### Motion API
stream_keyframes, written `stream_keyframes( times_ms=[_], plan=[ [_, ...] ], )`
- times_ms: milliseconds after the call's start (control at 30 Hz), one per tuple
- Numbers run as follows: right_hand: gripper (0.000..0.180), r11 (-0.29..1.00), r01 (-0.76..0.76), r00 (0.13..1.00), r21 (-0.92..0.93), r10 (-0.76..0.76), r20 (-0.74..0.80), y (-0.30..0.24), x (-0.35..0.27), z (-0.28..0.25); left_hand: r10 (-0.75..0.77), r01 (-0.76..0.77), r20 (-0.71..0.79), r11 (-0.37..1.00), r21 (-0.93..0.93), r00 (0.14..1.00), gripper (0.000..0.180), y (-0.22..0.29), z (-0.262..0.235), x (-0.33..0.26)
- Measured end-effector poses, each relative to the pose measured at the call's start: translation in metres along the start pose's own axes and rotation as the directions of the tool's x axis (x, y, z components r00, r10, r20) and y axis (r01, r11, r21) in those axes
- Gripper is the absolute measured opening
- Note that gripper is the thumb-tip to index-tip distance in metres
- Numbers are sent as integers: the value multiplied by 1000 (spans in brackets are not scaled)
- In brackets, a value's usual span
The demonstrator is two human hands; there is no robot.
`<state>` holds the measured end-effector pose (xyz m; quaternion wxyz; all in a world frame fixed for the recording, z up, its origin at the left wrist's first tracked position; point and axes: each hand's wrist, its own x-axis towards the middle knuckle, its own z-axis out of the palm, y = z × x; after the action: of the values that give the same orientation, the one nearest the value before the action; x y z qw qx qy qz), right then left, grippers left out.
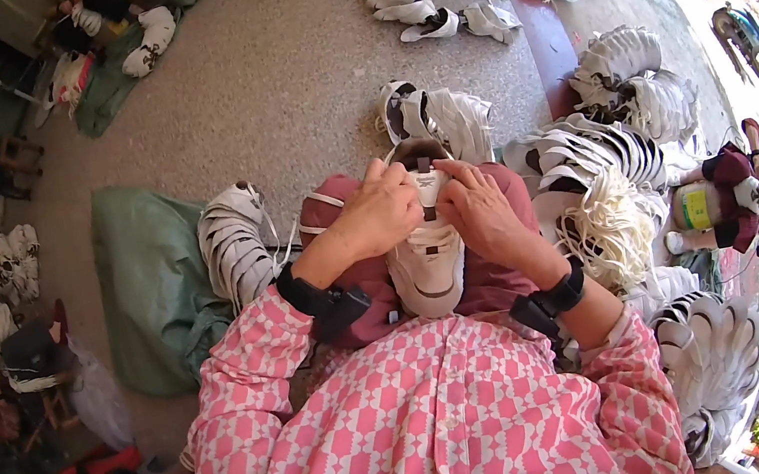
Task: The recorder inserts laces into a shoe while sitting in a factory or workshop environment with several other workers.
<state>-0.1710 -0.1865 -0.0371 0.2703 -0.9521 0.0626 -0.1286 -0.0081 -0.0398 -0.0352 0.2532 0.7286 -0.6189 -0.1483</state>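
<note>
A cream-white shoe upper (429, 274) rests between my thighs, its rounded toe turned toward me and its dark-lined collar away from me. Its light tongue, with a small dark label, shows between my two hands. From the left, my left hand (382, 208) pinches the edge of the shoe beside the tongue with bent fingers. My right hand (485, 210) grips the opposite edge, thumb and forefinger close to the tongue's top. Whether a lace lies in either hand's fingers is too small to tell.
A row of nested shoe uppers (239, 246) stands by my left knee, next to a green cloth (155, 287). To my right are more uppers (597, 148) and a heap of cream laces (607, 232). Another person (747, 187) sits far right; others sit at left.
</note>
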Motion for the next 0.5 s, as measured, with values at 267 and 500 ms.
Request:
stream_keyframes(
  times_ms=[267, 500],
  plan=[
    [46, 926, -115, 992, 359, 127, -10, 9, 13, -13, -134, 446, 426, 317, -837, 895, 25, -35, -34, -4],
    [31, 633, -408, 913, 657, 272, 305, 26, 38, -14, -465, 356, -539, 885, -300, 702, 18, -63, -73, -58]
  ],
)
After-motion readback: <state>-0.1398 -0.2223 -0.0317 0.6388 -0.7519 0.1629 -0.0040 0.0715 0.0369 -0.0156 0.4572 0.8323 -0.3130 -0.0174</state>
